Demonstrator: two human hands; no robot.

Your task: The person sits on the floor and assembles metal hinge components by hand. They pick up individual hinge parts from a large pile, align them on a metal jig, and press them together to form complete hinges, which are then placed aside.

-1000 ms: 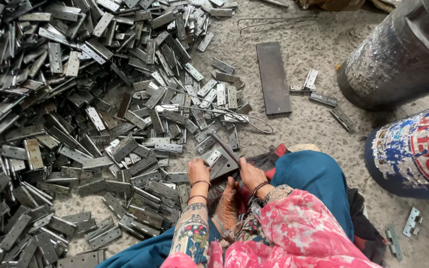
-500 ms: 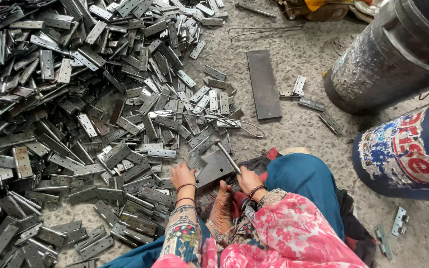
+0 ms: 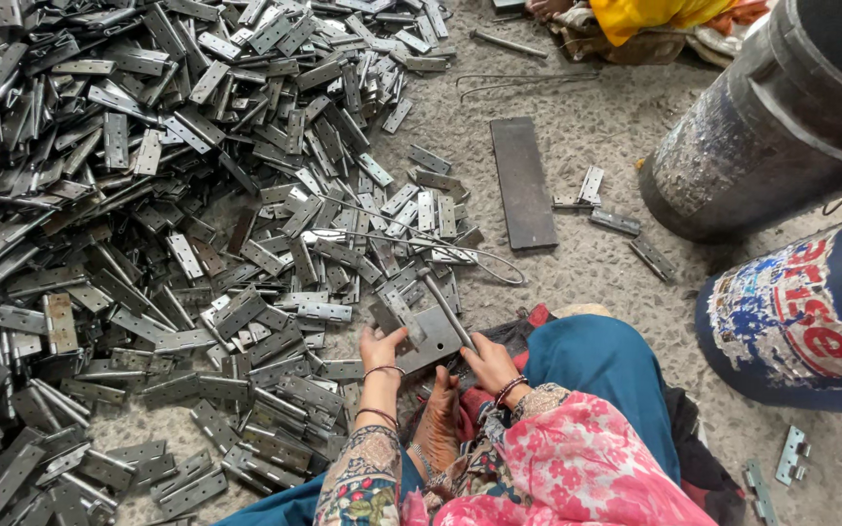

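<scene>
A rough grey concrete floor (image 3: 587, 282) carries a sprawling heap of grey metal hinges (image 3: 148, 214) across its left side, thinning to scattered pieces toward the middle. A dark flat metal bar (image 3: 523, 183) lies alone just right of the heap, with a few loose hinges (image 3: 616, 209) beside it (two more (image 3: 777, 468) at the lower right). A dark drum (image 3: 782, 127) and a blue drum (image 3: 801, 321) stand at right.

Grey steel hinges (image 3: 197, 214) pile left of the left hand (image 3: 379, 349). The sleeve (image 3: 577, 458) behind the right hand (image 3: 487, 362) is pink with red flowers. The trousers (image 3: 606, 365) are teal; the drum (image 3: 791, 321) beyond them is blue with red lettering.
</scene>
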